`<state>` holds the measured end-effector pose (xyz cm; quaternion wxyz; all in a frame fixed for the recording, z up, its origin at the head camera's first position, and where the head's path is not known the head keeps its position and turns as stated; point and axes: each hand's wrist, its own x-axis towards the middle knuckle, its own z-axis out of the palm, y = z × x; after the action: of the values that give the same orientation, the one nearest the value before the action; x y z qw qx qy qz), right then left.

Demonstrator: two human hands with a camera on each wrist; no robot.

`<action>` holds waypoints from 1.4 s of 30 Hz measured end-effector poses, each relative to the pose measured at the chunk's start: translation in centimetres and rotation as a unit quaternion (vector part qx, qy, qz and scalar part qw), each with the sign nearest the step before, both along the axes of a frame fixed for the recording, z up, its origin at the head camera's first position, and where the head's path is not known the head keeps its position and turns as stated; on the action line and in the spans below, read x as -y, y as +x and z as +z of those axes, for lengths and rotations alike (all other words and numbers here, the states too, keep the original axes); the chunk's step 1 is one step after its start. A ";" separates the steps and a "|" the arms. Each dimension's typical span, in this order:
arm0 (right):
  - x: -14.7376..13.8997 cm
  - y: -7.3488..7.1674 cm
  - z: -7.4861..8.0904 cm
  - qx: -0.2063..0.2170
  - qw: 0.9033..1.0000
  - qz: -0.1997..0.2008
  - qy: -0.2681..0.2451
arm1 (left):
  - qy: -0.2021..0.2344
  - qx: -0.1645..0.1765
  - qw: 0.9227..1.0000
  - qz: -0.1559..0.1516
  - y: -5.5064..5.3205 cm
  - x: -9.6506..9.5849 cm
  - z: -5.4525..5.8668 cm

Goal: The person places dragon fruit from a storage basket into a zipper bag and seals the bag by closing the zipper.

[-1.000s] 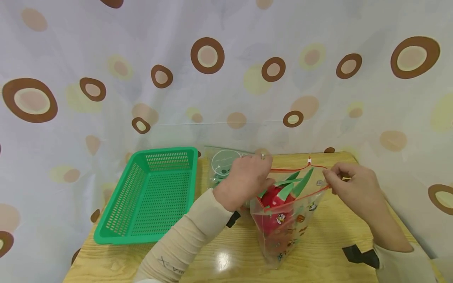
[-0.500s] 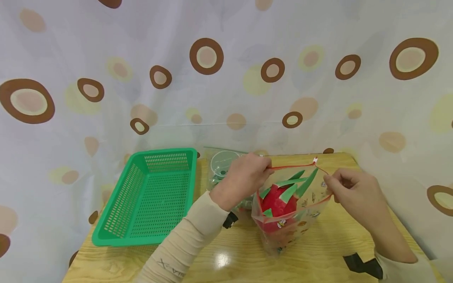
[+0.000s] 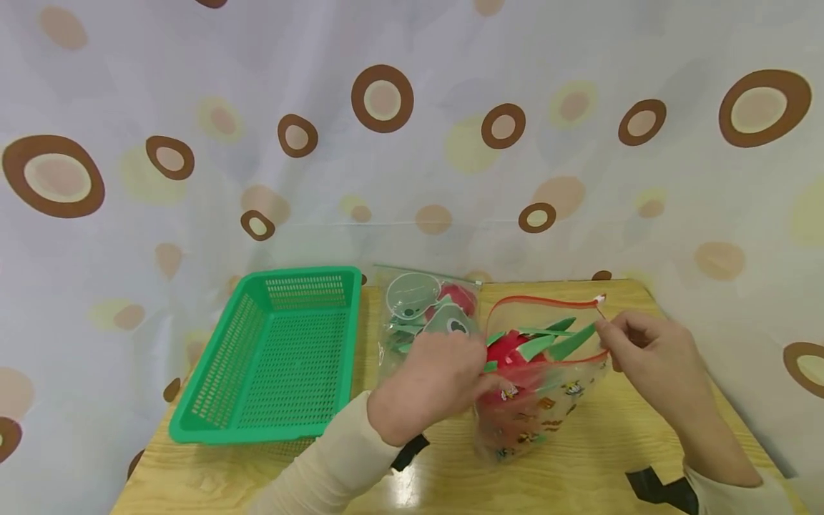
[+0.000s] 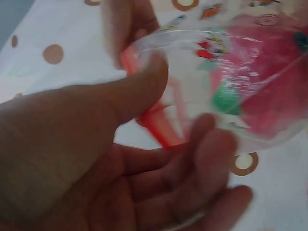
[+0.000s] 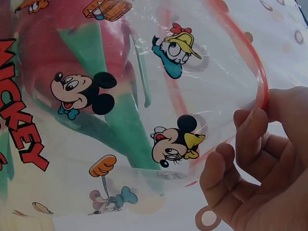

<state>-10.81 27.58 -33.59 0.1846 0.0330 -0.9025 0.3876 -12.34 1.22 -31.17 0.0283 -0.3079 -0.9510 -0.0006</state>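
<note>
A clear zip bag with a red rim and cartoon prints stands upright on the table, its mouth spread apart. Inside sits a red dragon fruit with green leaf-like spikes; it looks like a model. My right hand pinches the right end of the rim between thumb and fingers. At the bag's left side is my left hand, blurred, its thumb across the front of the bag. In the left wrist view, the thumb and fingers lie apart, with the red rim between them.
A green plastic basket stands on the left of the wooden table. Behind my left hand lies another clear zip bag containing red and green pieces. A patterned curtain hangs at the back.
My left hand has come off the back rim and dropped down to the bag's left side, uncovering the bag behind it. The right hand keeps hold of its end; the red-rimmed bag shifted slightly right.
</note>
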 end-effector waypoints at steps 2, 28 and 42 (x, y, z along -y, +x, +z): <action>0.0 0.0 0.0 0.001 1.000 0.002 -0.001 | -0.005 -0.030 0.999 -0.011 -0.4 -0.2 -0.4; -5.5 -4.0 -5.1 0.106 0.968 0.125 -0.189 | 0.150 -0.141 0.971 -0.125 -2.6 2.7 -2.2; -6.2 -2.2 -4.3 0.015 0.944 0.066 -0.323 | 0.221 -0.072 0.965 -0.117 -3.8 4.4 -2.7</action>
<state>-13.06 33.73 -37.89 0.1456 0.0254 -0.7277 0.6697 -16.12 -3.17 -33.88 0.1634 -0.4024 -0.8800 -0.1924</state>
